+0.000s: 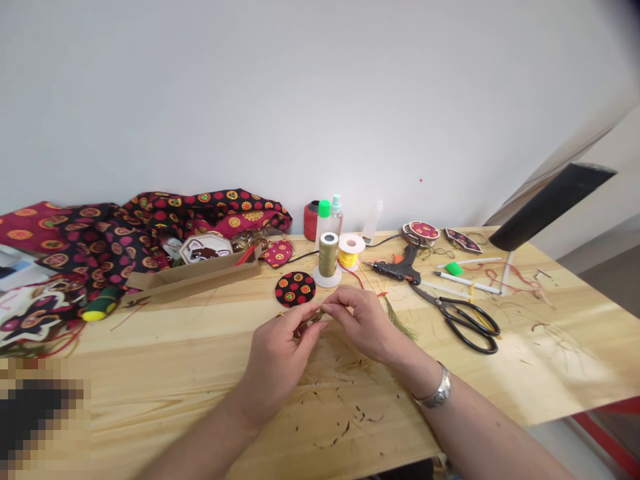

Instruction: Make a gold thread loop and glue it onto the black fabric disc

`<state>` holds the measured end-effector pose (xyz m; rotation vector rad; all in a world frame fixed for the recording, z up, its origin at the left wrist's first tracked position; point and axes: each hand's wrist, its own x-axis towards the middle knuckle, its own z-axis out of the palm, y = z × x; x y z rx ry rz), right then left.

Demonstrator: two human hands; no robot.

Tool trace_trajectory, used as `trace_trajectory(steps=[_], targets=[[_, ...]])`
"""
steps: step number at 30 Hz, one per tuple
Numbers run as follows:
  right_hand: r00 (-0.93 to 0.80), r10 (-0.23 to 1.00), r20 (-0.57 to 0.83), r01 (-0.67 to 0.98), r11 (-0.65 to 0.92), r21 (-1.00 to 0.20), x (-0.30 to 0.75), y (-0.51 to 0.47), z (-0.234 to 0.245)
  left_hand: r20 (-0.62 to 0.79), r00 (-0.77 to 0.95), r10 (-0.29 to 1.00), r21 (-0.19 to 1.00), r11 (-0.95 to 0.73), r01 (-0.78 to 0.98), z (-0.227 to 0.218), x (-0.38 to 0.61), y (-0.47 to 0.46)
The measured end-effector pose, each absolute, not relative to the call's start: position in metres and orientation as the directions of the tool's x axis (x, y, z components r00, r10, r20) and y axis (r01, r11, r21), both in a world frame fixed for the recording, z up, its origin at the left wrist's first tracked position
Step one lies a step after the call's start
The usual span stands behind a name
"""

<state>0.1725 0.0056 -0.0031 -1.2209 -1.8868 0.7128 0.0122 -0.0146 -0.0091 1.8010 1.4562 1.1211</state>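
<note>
My left hand [280, 350] is closed on a small brown and gold piece [309, 324], mostly hidden by the fingers. My right hand [365, 323] meets it with thumb and fingertips pinched together; whatever lies in that pinch is too small to make out. Just beyond my hands are a round patterned fabric disc [295, 289] and an olive thread spool [329, 257]. Behind my right hand, a green tassel [399, 320] lies on the wood.
At right lie black-handled scissors [467, 320], a glue gun [400, 268] and a white pen [467, 282]. Yellow cord [349, 259] and several bottles stand near the wall. A cardboard tray [200, 283] and patterned cloth [150, 220] are at left. Dark scraps litter the table [200, 380].
</note>
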Motion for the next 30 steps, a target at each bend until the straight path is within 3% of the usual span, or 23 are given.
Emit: trace_trajectory(steps=[5, 9, 12, 17, 24, 30], targets=[[-0.246, 0.922, 0.297, 0.490, 0.383, -0.783, 0.173, 0.005, -0.002, 0.108, 0.046, 0.993, 0.926, -0.117, 0.360, -0.007, 0.012, -0.013], [-0.245, 0.918, 0.310, 0.477, 0.393, -0.786, 0.173, 0.006, -0.002, -0.100, 0.159, 0.982, 0.968, 0.060, 0.244, 0.000, 0.011, -0.009], [-0.245, 0.915, 0.319, 0.468, 0.400, -0.788, 0.173, 0.005, -0.002, -0.172, 0.201, 0.964, 0.970, 0.131, 0.204, 0.002, 0.009, -0.007], [-0.265, 0.909, 0.321, 0.448, 0.411, -0.794, 0.173, 0.004, -0.001, -0.213, 0.230, 0.949, 0.970, 0.178, 0.166, -0.002, 0.008, -0.005], [-0.203, 0.966, 0.160, 0.411, 0.233, -0.881, 0.173, 0.007, 0.002, -0.209, 0.170, 0.963, 0.966, 0.176, 0.187, -0.003, 0.007, -0.004], [-0.218, 0.966, 0.142, 0.310, 0.206, -0.928, 0.171, 0.008, -0.002, -0.211, 0.206, 0.956, 0.967, 0.172, 0.189, -0.004, 0.007, -0.003]])
